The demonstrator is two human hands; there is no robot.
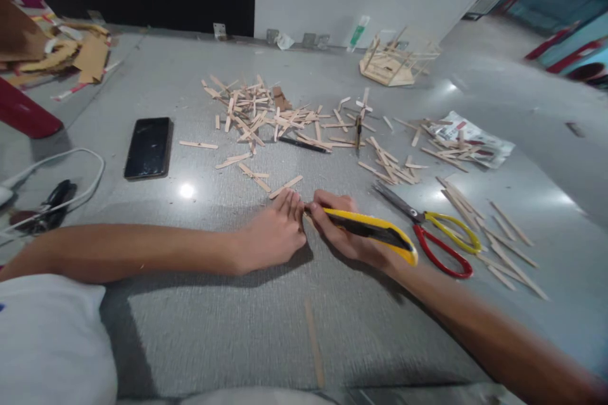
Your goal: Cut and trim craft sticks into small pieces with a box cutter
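The right hand (344, 242) grips the yellow cutter (373, 228). Cut clear of the left hand (278, 228), fingers bunched at nine o'clock, grasp unclear.

White sleeve (52, 342); bare forearms (180, 250)

Craft workspace: grey tabletop (213, 323), scissors (417, 216), scattered wooden sticks (250, 131), cardboard scraps (92, 58).

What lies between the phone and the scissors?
In the head view: a few sticks, the left hand, then the right hand holding the cutter.
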